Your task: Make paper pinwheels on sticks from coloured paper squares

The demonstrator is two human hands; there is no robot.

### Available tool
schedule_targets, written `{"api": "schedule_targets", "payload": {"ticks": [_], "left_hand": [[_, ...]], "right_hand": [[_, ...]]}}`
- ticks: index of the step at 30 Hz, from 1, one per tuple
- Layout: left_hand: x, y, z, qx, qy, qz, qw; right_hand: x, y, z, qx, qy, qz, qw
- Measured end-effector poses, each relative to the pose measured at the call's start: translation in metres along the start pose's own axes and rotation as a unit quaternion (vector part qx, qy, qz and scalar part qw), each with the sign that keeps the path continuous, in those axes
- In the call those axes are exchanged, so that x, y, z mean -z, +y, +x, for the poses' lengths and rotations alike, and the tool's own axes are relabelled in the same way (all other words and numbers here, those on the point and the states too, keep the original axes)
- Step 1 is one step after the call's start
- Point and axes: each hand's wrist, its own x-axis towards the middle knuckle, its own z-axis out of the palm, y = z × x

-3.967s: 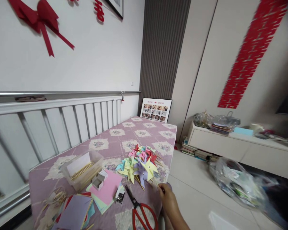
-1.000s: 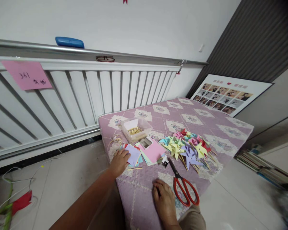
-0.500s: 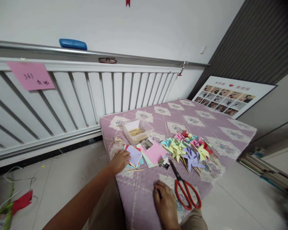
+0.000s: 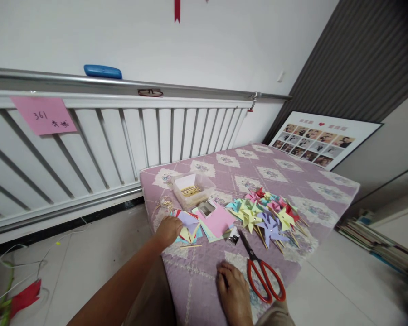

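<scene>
My left hand [image 4: 170, 232] is closed on the edge of a purple paper square [image 4: 188, 220], which is partly raised from a fan of coloured sheets. A yellow sheet [image 4: 187, 234] shows beneath it. My right hand [image 4: 234, 292] rests on the bedspread with its fingers curled together and nothing visible in them. Just right of it lies a pair of scissors [image 4: 257, 262] with red handles. A pink paper sheet [image 4: 218, 221] tops another stack, between the purple paper and several finished paper pinwheels [image 4: 268, 219] on sticks.
A clear plastic box [image 4: 193, 192] of thin wooden sticks stands behind the papers. One loose stick [image 4: 191, 246] lies in front. A small packet [image 4: 234, 236] is near the scissors' tip. The white radiator [image 4: 163, 131] borders the bed [image 4: 207, 267].
My left hand has taken hold of the purple paper and pulled it up at the near side, baring yellow paper below. My right hand has stayed in place. The view has tilted slightly up.
</scene>
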Motion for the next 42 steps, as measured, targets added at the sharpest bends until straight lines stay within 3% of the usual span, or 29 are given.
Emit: {"api": "schedule_targets", "payload": {"ticks": [7,11,14,18,20,22,25,27,29,31,36,39,42], "left_hand": [[-0.004,-0.004,0.006,0.048,0.057,-0.040,0.996],[-0.001,-0.007,0.010,0.073,0.148,-0.070,0.984],[0.012,-0.007,0.010,0.091,0.239,-0.094,0.962],[0.030,0.011,-0.004,0.100,0.330,-0.124,0.930],[0.025,0.031,-0.019,0.077,0.357,-0.162,0.917],[0.006,0.056,-0.038,0.057,0.346,-0.197,0.916],[-0.039,0.091,-0.069,0.068,0.268,-0.255,0.927],[-0.067,0.108,-0.086,0.092,0.219,-0.305,0.922],[-0.085,0.116,-0.098,0.109,0.207,-0.331,0.914],[-0.092,0.118,-0.103,0.110,0.198,-0.338,0.913],[-0.088,0.118,-0.105,0.089,0.203,-0.312,0.924],[-0.088,0.121,-0.110,0.066,0.200,-0.291,0.933],[-0.090,0.123,-0.114,0.051,0.182,-0.287,0.939]], "right_hand": [[0.000,0.001,0.000,-0.012,-0.003,0.007,1.000],[0.000,0.002,-0.001,-0.014,-0.002,0.014,1.000],[-0.001,0.002,-0.001,-0.015,0.002,0.020,1.000],[0.002,0.000,0.000,-0.033,0.005,0.041,0.999],[0.006,-0.002,0.001,-0.044,0.001,0.065,0.997],[0.012,-0.006,0.002,-0.055,-0.009,0.099,0.993],[0.024,-0.014,0.001,-0.057,-0.044,0.184,0.980],[0.030,-0.019,-0.001,-0.054,-0.073,0.261,0.961],[0.034,-0.024,-0.004,-0.062,-0.090,0.301,0.947],[0.035,-0.030,-0.008,-0.081,-0.097,0.325,0.937],[0.034,-0.048,-0.017,-0.185,-0.083,0.412,0.888],[0.035,-0.058,-0.017,-0.270,-0.068,0.461,0.843],[0.036,-0.064,-0.016,-0.336,-0.077,0.527,0.777]]}}
